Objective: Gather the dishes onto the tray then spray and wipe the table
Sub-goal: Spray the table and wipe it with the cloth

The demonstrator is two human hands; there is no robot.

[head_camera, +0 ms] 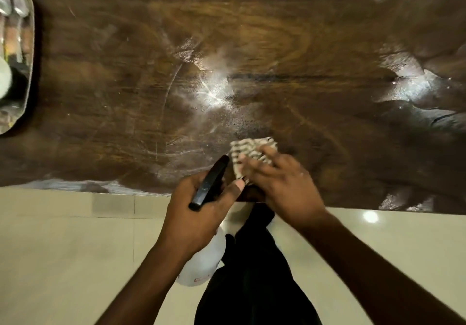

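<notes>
A white spray bottle [201, 261] with a black head was held closed in the left hand [194, 213] grip at the bench [302, 47] edge. A patterned cloth [252, 152] was pressed flat under the right hand [280, 183]. Wet streaks were seen beyond. The tray [29, 55] sat far left.

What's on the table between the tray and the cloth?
Nothing: in the head view, only bare wet table lies between the tray and the cloth.
</notes>
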